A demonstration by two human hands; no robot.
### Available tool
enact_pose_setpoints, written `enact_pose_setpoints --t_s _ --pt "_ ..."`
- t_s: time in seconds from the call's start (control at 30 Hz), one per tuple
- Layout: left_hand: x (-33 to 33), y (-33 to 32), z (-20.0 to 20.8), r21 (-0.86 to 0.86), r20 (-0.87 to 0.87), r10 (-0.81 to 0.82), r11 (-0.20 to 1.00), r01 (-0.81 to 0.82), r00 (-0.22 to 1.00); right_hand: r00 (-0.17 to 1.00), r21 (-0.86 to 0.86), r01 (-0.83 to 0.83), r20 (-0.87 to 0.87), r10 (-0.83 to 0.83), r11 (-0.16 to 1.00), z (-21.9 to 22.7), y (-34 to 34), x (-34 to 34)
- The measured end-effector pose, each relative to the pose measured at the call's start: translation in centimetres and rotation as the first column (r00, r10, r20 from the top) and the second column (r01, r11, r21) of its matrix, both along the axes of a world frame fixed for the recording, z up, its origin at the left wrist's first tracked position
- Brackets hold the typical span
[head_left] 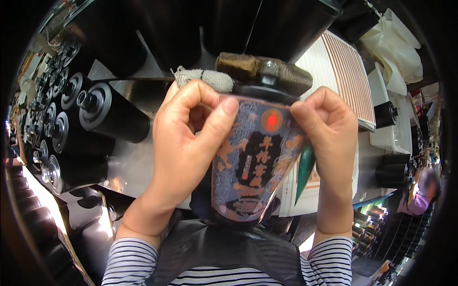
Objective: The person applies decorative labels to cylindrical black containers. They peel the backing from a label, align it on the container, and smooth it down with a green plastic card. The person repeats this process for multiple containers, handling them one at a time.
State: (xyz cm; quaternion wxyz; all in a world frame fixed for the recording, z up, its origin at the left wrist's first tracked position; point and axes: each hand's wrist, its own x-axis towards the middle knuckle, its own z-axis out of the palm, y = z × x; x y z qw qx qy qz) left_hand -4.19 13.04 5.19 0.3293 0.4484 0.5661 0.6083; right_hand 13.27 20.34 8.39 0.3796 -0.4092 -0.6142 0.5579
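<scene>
My left hand (pixel 183 128) pinches the upper left edge of a printed decal film (pixel 253 162) between thumb and curled fingers. At the film's upper right corner, my right hand (pixel 329 126) grips with thumb and forefinger. The film hangs taut between both hands, narrowing toward the bottom. It looks see-through, with blue-grey scrollwork, orange figures, a dark central panel and a red round emblem. Something dark lies behind it, mostly hidden. A green pointed blade-like piece (pixel 305 171) shows just below my right hand; whether that hand touches it I cannot tell.
Beyond my hands lie a worn brown block (pixel 265 71) and a rolled grey knit cloth (pixel 205 78). Large black containers (pixel 171 33) stand behind. Several black bottles (pixel 114 112) crowd the left. Printed sheets (pixel 341 76) and a white tray (pixel 391 136) are right; another person (pixel 420 195) is far right.
</scene>
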Motion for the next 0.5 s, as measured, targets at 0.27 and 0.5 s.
enact_pose_setpoints --t_s 0.27,0.5 --pt "-0.4 -7.1 -1.9 -0.189 0.153 -0.213 0.952 0.240 0.965 0.973 -0.355 -0.193 -0.189 0.131 0.915 -3.6 -6.0 4.7" --pt "0.1 -9.7 -3.0 -0.284 0.203 -0.227 0.917 0.279 0.953 0.986 -0.502 -0.163 -0.058 0.155 0.849 -4.1 -9.3 5.5"
